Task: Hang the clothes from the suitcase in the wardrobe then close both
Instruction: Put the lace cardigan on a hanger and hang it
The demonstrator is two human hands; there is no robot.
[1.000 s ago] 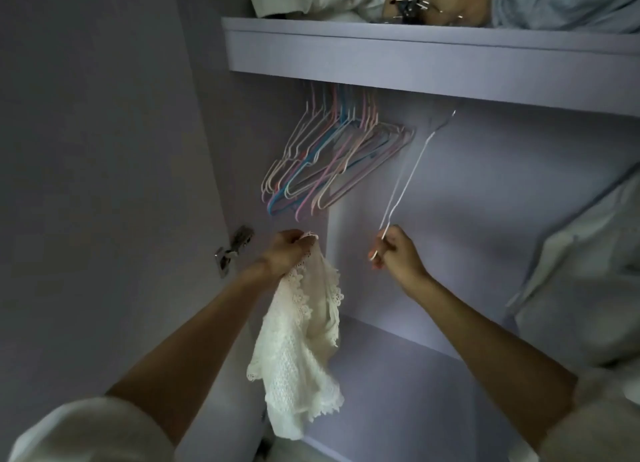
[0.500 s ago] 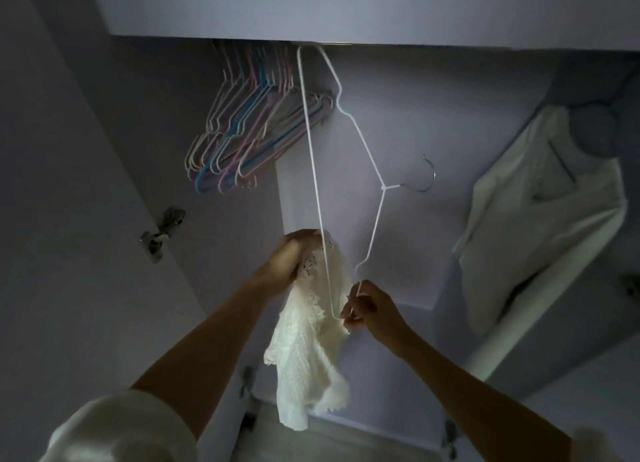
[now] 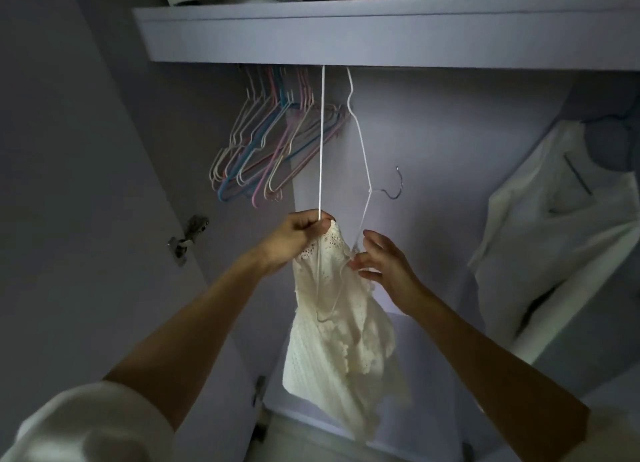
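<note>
The white hanger (image 3: 360, 139) stands on end, hook pointing right, as the left hand (image 3: 294, 238) grips its bar with the lace top (image 3: 339, 333) and the right hand (image 3: 384, 267) pinches its lower wire.

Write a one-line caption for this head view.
Left hand grips a white hanger and lace top while the right hand works the top onto it, inside the wardrobe.
</note>
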